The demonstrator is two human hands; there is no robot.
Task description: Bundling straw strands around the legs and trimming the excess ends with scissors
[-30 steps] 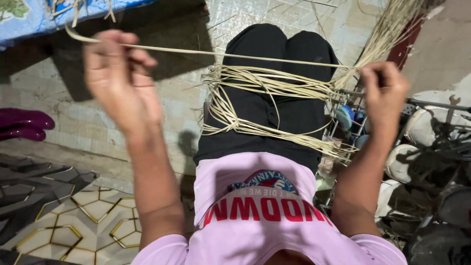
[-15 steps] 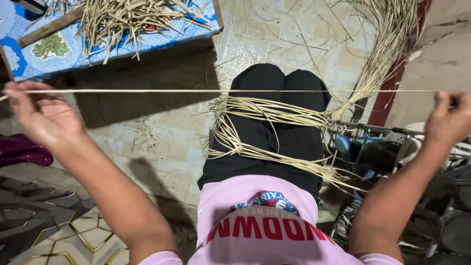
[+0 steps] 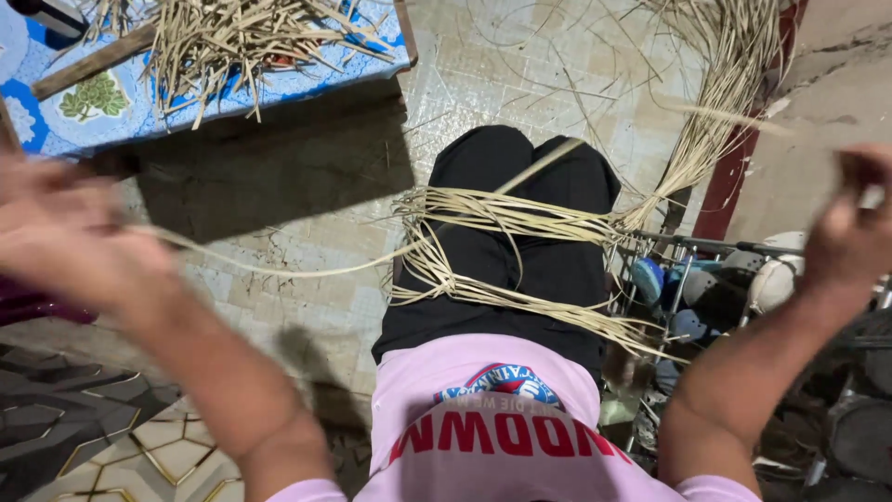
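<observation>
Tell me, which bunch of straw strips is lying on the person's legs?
The long looped bundle draped across the black trousers. The other bunch is a heap of short cut pieces on the blue flowered table, away from the legs.

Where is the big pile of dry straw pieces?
In the head view, the straw pile lies top left on the blue flowered table, beyond the blurred left hand.

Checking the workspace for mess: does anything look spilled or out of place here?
Yes. Loose strips lie scattered over the tiled floor, away from the bundle draped across the lap. More cut pieces are heaped unevenly on the blue patterned surface. Both hands are too blurred to judge.
</observation>
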